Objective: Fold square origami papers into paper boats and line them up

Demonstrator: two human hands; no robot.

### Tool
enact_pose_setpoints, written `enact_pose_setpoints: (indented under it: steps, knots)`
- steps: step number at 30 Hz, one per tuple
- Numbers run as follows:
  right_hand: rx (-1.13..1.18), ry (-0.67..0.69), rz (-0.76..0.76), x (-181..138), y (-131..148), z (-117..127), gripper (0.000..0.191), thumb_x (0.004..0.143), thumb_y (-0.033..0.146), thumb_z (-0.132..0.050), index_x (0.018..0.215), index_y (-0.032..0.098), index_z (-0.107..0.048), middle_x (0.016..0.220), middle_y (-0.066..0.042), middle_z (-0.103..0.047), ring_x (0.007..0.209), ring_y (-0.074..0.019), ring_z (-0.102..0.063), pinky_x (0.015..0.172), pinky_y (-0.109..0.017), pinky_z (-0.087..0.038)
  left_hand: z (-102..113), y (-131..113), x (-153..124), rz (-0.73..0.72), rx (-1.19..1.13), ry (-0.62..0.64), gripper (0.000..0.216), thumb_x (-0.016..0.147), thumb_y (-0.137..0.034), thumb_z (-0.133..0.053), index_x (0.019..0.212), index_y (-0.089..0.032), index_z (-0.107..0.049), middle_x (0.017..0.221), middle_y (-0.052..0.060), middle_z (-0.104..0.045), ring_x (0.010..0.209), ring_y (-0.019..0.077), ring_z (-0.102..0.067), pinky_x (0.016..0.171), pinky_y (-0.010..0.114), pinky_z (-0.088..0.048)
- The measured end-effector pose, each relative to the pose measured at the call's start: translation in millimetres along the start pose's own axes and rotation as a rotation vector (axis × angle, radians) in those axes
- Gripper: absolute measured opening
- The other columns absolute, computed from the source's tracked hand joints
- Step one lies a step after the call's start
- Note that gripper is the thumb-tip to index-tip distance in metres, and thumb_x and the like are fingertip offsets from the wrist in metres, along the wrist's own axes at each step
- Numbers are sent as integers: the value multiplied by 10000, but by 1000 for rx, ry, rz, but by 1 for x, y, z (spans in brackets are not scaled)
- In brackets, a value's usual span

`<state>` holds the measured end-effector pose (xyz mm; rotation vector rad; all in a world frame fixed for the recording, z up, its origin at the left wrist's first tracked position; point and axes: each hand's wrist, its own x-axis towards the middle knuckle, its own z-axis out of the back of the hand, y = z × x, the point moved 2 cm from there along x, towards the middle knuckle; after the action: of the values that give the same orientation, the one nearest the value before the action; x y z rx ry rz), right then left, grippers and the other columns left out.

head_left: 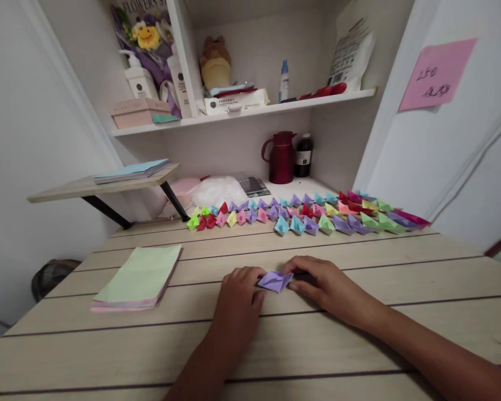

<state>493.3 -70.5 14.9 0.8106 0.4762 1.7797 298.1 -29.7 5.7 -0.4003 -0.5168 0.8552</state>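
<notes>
A small purple paper boat (pixel 275 282) is between my two hands, just over the middle of the wooden table. My left hand (pixel 242 289) pinches its left end between thumb and fingers. At the opposite end, my right hand (pixel 317 278) has its thumb and index finger closed on the boat's tip. Behind them, rows of folded paper boats (pixel 298 225) in many colours line the back of the table. To the left of my left hand lies a stack of coloured paper (pixel 144 273) with a pale green sheet on top.
A small raised shelf (pixel 73 190) on black legs carries more paper (pixel 131 170) at the left. A dark red jug (pixel 281 159) and a dark bottle (pixel 304 156) stand behind the boats. Above runs a white shelf (pixel 284 106) with a wipes pack and bottles. A pink note (pixel 438 74) hangs at right.
</notes>
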Motion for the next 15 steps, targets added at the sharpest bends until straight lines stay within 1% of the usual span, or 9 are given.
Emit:
enact_pose_setpoints:
  steps: [3,5,8,12,15]
  knots:
    - [-1,-8,-9,0,0,0,170,821,133,-561,942,234,-623,899,-8,-675,842,-188,-591,750,-291,-443,-1,-3,-1,-38,-24,-1,415,763,-44,-548,1125,-246,-553,1151,15,-606,1084,194,-513,951,346,-357]
    - [5,-9,0,0,1,0,179,814,112,-556,930,233,-618,892,-5,-673,841,-185,-590,751,-288,-439,-2,-5,-1,-72,-23,14,414,765,-28,-533,1110,-255,-555,1155,12,-593,1085,191,-512,936,342,-363]
    - [6,-12,12,0,0,0,188,799,98,-567,923,232,-610,892,-7,-667,841,-186,-588,752,-290,-438,-2,-6,0,-97,0,29,332,786,-32,-519,1027,-253,-575,1111,6,-602,1042,193,-523,903,344,-372]
    - [18,-34,19,0,-3,-2,201,787,99,-592,938,231,-601,938,-18,-653,868,-188,-588,775,-296,-446,-4,-5,2,-91,42,30,184,815,-76,-538,907,-229,-582,979,2,-632,926,198,-529,832,339,-384]
    - [35,-30,42,0,-4,-3,200,782,85,-596,919,231,-604,977,-27,-642,897,-187,-590,801,-296,-451,-5,-5,2,-89,59,33,153,812,-79,-557,859,-222,-579,925,-4,-640,883,196,-519,799,331,-380]
